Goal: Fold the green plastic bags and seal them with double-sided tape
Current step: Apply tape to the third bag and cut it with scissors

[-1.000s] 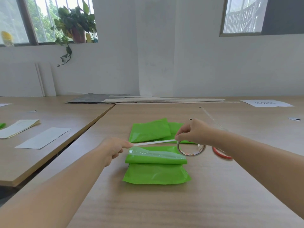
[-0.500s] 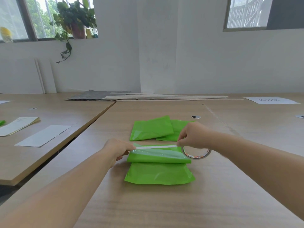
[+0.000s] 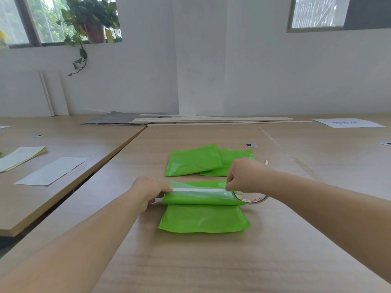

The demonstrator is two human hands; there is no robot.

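1. The white tape strip (image 3: 198, 190) now lies flat across the folded green bag (image 3: 203, 218) in the middle of the frame. It is no longer up in the air.
2. The left hand (image 3: 151, 190) pinches the strip's left end at the bag's left edge.
3. The right hand (image 3: 243, 176) has its fingers curled round the tape roll (image 3: 251, 198) at the bag's right edge (the hand hides part of the roll).
4. I think the tape is ready to be pressed down and torn off.
5. Two folded bags (image 3: 193, 159) lie just behind on the table (image 3: 211, 261).

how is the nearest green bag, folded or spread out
Folded: the green bag doubles over itself at a rounded crease, tape strip across it.
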